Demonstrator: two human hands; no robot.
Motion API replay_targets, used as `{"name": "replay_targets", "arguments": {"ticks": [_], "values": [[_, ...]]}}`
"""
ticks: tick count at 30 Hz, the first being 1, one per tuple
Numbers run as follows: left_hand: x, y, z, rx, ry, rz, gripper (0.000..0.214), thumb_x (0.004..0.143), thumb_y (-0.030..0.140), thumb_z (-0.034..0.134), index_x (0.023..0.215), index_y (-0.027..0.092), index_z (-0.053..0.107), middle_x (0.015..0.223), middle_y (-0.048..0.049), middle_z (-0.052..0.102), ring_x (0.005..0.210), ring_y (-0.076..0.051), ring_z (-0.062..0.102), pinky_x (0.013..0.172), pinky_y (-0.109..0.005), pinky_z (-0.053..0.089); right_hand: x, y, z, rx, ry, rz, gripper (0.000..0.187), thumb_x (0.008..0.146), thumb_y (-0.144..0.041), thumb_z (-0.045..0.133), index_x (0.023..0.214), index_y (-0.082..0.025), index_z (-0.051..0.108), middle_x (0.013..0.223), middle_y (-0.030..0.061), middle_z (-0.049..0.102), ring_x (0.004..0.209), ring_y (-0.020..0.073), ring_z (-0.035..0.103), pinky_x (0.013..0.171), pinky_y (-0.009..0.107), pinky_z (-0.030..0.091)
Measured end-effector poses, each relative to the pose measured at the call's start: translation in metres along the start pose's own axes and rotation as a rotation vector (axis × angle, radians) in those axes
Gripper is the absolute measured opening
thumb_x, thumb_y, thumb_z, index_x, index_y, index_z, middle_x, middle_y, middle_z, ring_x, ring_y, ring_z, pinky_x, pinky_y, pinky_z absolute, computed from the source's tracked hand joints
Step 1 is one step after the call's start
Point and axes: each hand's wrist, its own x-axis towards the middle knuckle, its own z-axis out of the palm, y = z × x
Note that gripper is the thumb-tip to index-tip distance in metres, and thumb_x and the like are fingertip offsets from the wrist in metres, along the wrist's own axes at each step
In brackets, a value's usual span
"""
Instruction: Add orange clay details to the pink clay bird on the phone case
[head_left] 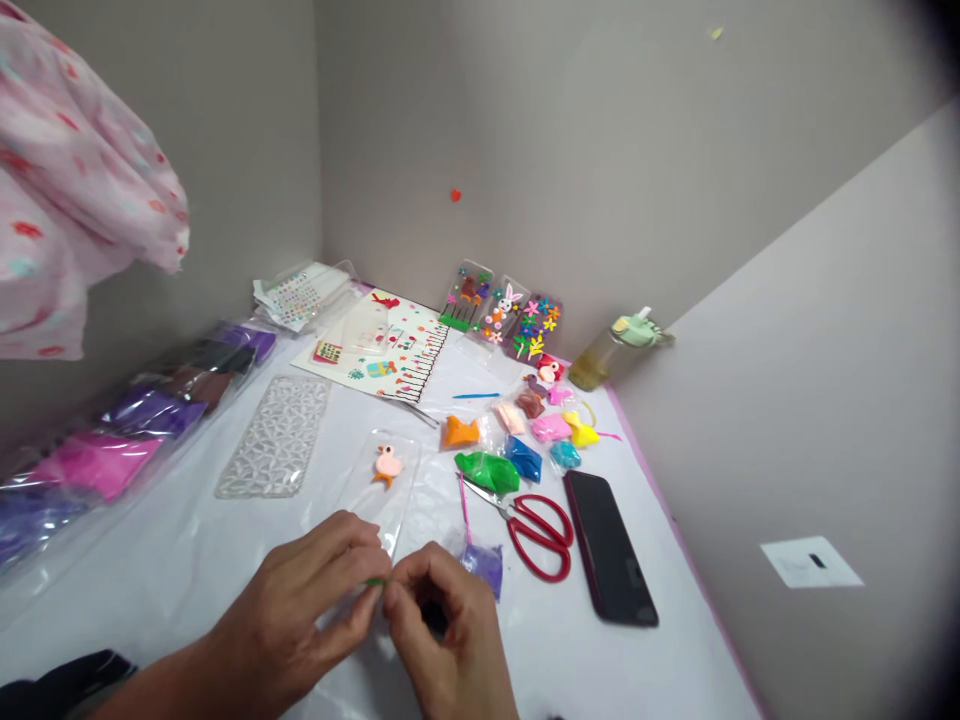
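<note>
My left hand (300,610) and my right hand (446,630) meet low in the middle of the head view, fingertips pinched together on a tiny piece of green clay (375,582). Just beyond them lies a clear phone case (384,490) with a small pink and orange clay bird (388,465) on it. A bag of purple clay (484,565) lies right of my right hand, close to its fingers. An opened bag of green clay (487,470) sits farther back.
Red-handled scissors (536,530) and a black phone (609,545) lie to the right. Several small clay bags (551,428), a patterned clear case (277,435), decorated cases (499,305), a sticker sheet (390,350), a bottle (611,350) and large clay bags (105,455) surround the white table. Walls close in behind and right.
</note>
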Motion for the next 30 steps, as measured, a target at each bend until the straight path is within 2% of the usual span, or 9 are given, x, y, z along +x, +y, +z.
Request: {"name": "replay_targets", "arguments": {"ticks": [3,5,7,10,12,17,22,25,30], "values": [[0.004,-0.001,-0.005,-0.079,0.089,-0.138,0.02,0.098,0.011,0.057,0.099,0.029,0.065,0.09,0.0051,0.07,0.089,-0.011,0.07,0.087,-0.015,0.054,-0.002,-0.003,-0.003,0.084,-0.185,-0.029,0.015,0.086,-0.022,0.071,0.071,-0.02,0.07,0.069,-0.0005,0.063,0.068,0.014,0.058,0.066,0.024,0.045],[0.008,-0.001,-0.01,-0.157,0.105,-0.276,0.013,0.097,0.02,0.065,0.098,0.031,0.072,0.092,0.0061,0.075,0.087,-0.011,0.074,0.081,-0.011,0.055,-0.004,-0.004,-0.005,0.258,-0.365,0.027,0.018,0.09,-0.033,0.075,0.078,-0.021,0.076,0.071,0.0002,0.065,0.066,0.0141,0.06,0.068,0.025,0.048],[0.011,0.0,-0.014,-0.243,0.083,-0.379,0.013,0.096,0.026,0.068,0.1,0.033,0.079,0.088,0.0068,0.078,0.08,-0.01,0.077,0.075,-0.009,0.056,-0.005,-0.003,-0.005,0.438,-0.412,0.088,0.026,0.093,-0.048,0.076,0.091,-0.022,0.08,0.073,0.001,0.067,0.061,0.0133,0.059,0.064,0.026,0.05],[0.016,0.003,-0.015,-0.315,0.084,-0.39,0.026,0.098,0.025,0.062,0.107,0.037,0.083,0.077,0.0076,0.076,0.069,-0.008,0.076,0.069,-0.007,0.056,-0.002,0.003,-0.006,0.558,-0.216,0.072,0.032,0.094,-0.053,0.076,0.098,-0.022,0.081,0.078,0.0012,0.067,0.058,0.0103,0.058,0.061,0.024,0.048],[0.019,0.005,-0.014,-0.315,0.086,-0.358,0.035,0.099,0.021,0.058,0.116,0.04,0.082,0.08,0.0073,0.076,0.073,-0.007,0.077,0.074,-0.007,0.057,0.0,0.008,-0.008,0.605,-0.118,0.08,0.035,0.096,-0.055,0.074,0.096,-0.02,0.078,0.078,0.0008,0.066,0.056,0.0085,0.055,0.058,0.022,0.044],[0.017,0.007,-0.011,-0.376,0.014,-0.403,0.031,0.098,0.023,0.062,0.114,0.04,0.083,0.094,0.0058,0.082,0.087,-0.01,0.079,0.081,-0.008,0.057,0.001,0.017,-0.012,0.575,-0.067,0.187,0.044,0.093,-0.059,0.076,0.079,-0.019,0.061,0.062,-0.0052,0.054,0.048,0.0062,0.035,0.048,0.02,0.029],[0.009,0.009,-0.006,-0.51,0.023,-0.557,0.006,0.089,0.032,0.077,0.093,0.034,0.082,0.087,0.0066,0.081,0.082,-0.013,0.078,0.076,-0.011,0.057,-0.003,0.014,-0.009,0.32,0.045,0.095,0.024,0.081,-0.036,0.089,0.092,-0.021,0.073,0.077,-0.0026,0.064,0.067,0.0119,0.051,0.063,0.022,0.042],[0.011,0.013,-0.007,-0.53,0.007,-0.612,0.008,0.089,0.035,0.077,0.084,0.031,0.082,0.078,0.006,0.077,0.075,-0.012,0.073,0.074,-0.012,0.055,-0.006,0.013,-0.008,0.183,0.069,0.031,0.01,0.087,-0.031,0.082,0.088,-0.022,0.078,0.076,-0.0014,0.066,0.07,0.0142,0.055,0.066,0.024,0.044],[0.013,0.011,-0.011,-0.494,0.024,-0.59,0.006,0.088,0.036,0.078,0.088,0.032,0.083,0.081,0.0051,0.078,0.079,-0.014,0.074,0.075,-0.013,0.055,-0.006,0.016,-0.01,0.153,0.096,-0.003,0.012,0.093,-0.031,0.074,0.088,-0.023,0.081,0.076,0.0003,0.07,0.07,0.0158,0.059,0.068,0.025,0.048]]}}
